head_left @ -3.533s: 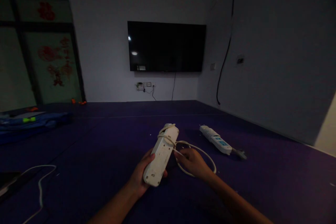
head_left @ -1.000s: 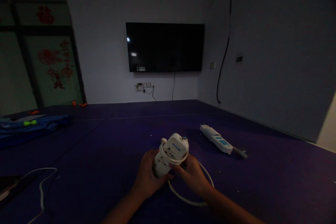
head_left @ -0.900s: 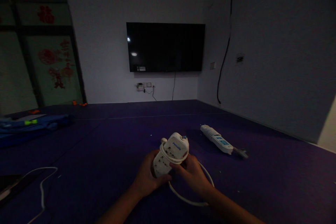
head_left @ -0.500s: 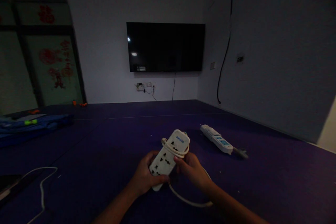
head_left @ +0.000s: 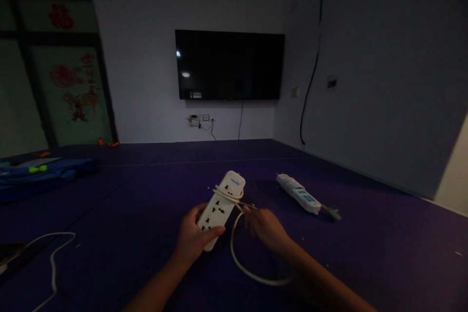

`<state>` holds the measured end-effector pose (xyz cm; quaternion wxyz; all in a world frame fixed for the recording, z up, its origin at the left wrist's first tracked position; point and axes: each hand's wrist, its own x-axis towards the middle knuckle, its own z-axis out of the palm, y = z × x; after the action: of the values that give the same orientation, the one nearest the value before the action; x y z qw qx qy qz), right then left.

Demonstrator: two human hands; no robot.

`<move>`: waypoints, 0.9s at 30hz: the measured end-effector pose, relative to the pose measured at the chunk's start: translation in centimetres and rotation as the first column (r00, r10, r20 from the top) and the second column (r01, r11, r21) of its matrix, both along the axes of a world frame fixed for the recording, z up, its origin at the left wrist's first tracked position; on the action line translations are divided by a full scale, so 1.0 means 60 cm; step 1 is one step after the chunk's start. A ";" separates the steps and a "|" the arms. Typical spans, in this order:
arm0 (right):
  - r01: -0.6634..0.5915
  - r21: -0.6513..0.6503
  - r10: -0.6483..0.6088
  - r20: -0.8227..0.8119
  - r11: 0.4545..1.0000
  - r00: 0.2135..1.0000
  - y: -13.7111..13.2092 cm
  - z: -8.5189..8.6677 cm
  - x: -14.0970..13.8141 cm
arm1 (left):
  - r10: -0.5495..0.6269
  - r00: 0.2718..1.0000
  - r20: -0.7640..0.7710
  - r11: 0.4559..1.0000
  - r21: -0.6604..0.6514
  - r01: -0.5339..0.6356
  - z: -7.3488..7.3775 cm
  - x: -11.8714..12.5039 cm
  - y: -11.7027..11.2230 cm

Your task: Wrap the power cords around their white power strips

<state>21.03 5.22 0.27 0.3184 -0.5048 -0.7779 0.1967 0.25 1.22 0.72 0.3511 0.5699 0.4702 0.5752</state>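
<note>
My left hand grips the lower end of a white power strip, thumb across its front. The strip is tilted, its far end leaning right, with several sockets facing me. Its off-white cord is wrapped round the upper part. At the strip's right, my right hand is closed on a stretch of the cord, pulled out from the strip's edge. A loop of cord hangs below and runs toward my right forearm, where its end is hidden.
A second power strip, wound with its cord, lies to the right, its plug sticking out. Blue cloth lies at the far left, and a white cable nearer on the purple surface. A television hangs ahead.
My right hand has moved away from the strip's face and draws the cord out to the right. The strip, in my left hand, has shifted slightly left and up.
</note>
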 end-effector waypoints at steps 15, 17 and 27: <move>0.196 0.090 -0.199 0.031 0.977 0.979 -0.017 0.006 -0.004 | 0.174 0.915 -0.365 0.979 0.167 -0.119 -0.018 -0.014 0.016; 0.192 0.075 -0.193 0.009 0.979 0.981 -0.018 0.006 -0.004 | 0.218 0.854 -0.472 0.973 0.173 -0.153 -0.018 -0.012 0.015; 0.136 -0.041 -0.142 -0.234 0.990 0.962 -0.020 -0.002 -0.010 | 0.432 0.426 -0.795 0.902 0.376 -0.214 -0.022 0.003 0.008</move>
<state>20.46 4.03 0.17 0.4156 -0.5350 -0.6945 0.2423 0.44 1.73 -0.59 -0.1145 0.7123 0.6163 0.3158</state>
